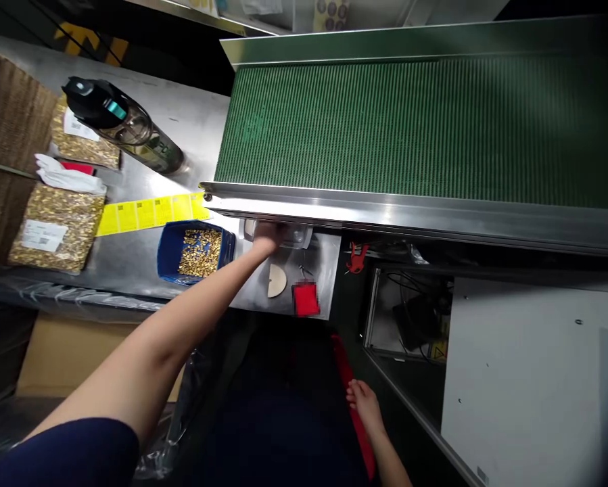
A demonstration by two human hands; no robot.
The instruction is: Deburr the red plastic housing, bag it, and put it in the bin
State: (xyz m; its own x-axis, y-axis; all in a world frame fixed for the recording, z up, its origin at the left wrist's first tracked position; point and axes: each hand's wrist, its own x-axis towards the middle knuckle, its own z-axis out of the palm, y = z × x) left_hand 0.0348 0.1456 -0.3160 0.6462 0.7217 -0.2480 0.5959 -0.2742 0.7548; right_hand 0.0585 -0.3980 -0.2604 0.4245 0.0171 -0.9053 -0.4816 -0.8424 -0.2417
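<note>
My left hand (268,238) reaches under the near metal edge of the conveyor, into a clear plastic tray (297,235). Its fingers are hidden there, so its grip does not show. Left of that forearm stands a blue bin (170,253) with small gold-coloured metal parts (201,251) in it. A pale half-round piece (276,281) and a red square item (306,299) lie on the metal table near the wrist. Low beside a red strip (359,433), my right hand (364,402) hangs with its fingers curled in; nothing shows in it.
A green ribbed conveyor belt (385,128) spans the back right. A dark-capped bottle (146,138) stands tilted in view behind a yellow label strip (151,213). Clear bags of gold parts (55,210) and stacked cardboard (9,101) occupy the left. A white panel (527,365) stands right.
</note>
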